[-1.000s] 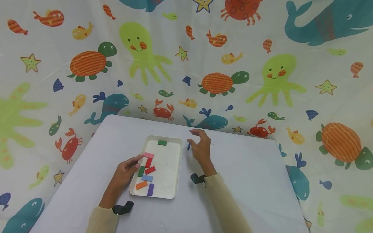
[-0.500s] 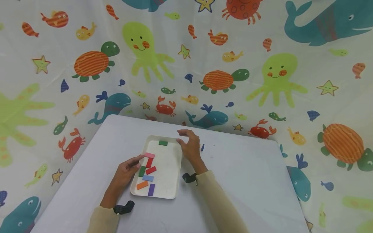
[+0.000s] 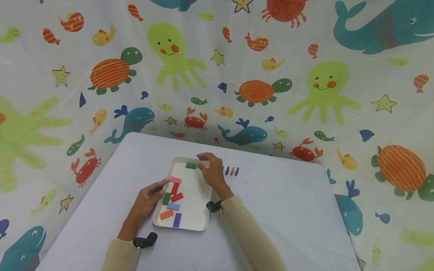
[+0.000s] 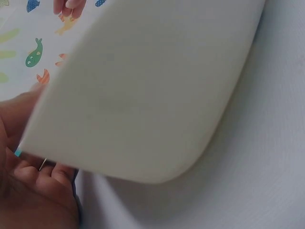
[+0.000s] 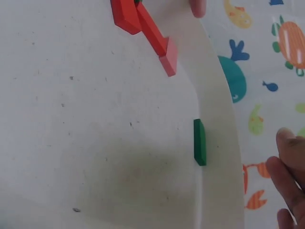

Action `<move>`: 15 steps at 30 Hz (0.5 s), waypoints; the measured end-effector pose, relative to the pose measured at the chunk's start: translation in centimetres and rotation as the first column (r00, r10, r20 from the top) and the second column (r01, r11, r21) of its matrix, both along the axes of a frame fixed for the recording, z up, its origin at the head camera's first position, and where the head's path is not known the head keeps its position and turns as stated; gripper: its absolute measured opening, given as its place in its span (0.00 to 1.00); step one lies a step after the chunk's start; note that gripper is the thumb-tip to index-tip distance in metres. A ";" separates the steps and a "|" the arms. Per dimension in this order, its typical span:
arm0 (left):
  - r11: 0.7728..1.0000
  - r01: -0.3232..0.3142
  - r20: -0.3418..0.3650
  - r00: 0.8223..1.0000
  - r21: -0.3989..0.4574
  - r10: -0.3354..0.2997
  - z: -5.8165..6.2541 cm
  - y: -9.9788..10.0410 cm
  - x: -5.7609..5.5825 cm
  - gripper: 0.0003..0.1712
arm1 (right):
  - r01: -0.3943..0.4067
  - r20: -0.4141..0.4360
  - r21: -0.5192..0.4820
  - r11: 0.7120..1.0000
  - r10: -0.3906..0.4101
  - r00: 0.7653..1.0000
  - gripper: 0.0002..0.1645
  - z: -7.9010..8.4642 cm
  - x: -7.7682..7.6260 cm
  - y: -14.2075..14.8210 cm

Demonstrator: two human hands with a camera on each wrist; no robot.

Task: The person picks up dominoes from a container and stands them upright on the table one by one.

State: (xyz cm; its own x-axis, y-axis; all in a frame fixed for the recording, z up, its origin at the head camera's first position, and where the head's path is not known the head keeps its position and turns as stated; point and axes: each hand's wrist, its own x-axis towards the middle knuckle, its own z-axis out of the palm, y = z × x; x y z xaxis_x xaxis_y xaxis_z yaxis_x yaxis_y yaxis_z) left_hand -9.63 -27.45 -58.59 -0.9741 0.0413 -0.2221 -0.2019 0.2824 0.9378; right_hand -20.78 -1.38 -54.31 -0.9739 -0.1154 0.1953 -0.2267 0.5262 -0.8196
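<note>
A white tray holds small coloured blocks. My left hand grips its left rim, a fingertip reaching over the edge beside the pink block. In the left wrist view, the tray's outer wall hides part of that hand. Over the tray's far right corner, my right hand has thumb and index finger spread, with nothing held. The green block at the far end lies just left of these fingertips. In the right wrist view, the same green block is apart from the right hand.
Inside the tray lie red blocks, another green block, a light blue block, an orange block and a purple block. Right of the tray, narrow pieces stand in a row, including an orange piece and a blue piece.
My right hand has moved left, from beside the narrow pieces to over the tray near the far green block, bringing more of the row into view. My left hand has stayed at the rim.
</note>
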 end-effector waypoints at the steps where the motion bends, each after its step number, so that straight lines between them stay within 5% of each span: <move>1: 1.000 0.002 -0.004 1.000 -0.002 -0.002 0.0 -0.1 0.0 0.29 | -0.004 0.013 0.005 1.000 0.004 1.000 0.19 -0.2 0.0 -0.2; 15: 1.000 0.025 -0.007 1.000 0.010 -0.025 -0.6 -1.7 0.1 0.28 | -0.054 0.128 0.071 0.996 0.045 0.991 0.18 -1.5 0.4 -3.3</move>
